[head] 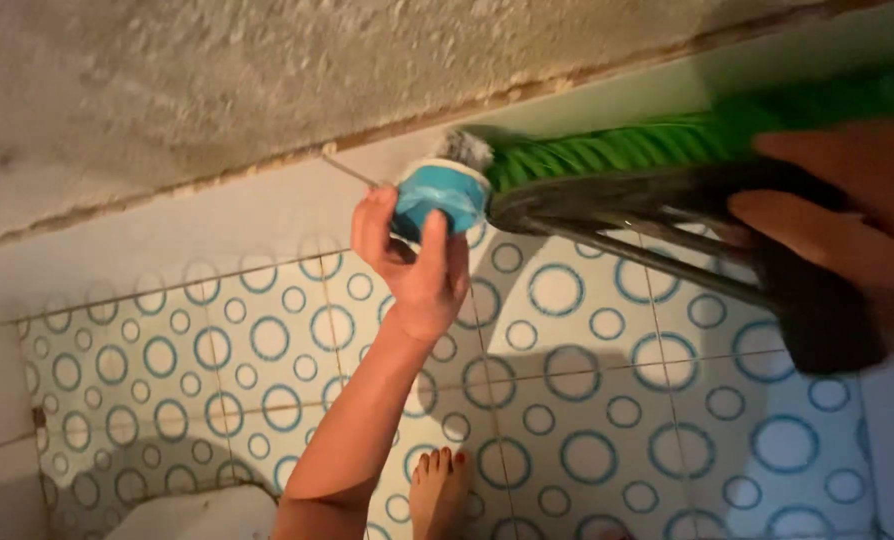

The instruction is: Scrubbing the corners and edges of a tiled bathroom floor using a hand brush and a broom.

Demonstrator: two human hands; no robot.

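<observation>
A rough grey wall [267, 80] is seen above the ring-patterned tiles [587, 420], and a white basin [192, 515] lies low against those tiles.

View: we have one head-worn camera only.
Facing: we look steeply down onto the white floor tiles with blue rings [587, 400].
Nearness: close; the rough grey plaster wall [267, 80] fills our upper frame.
</observation>
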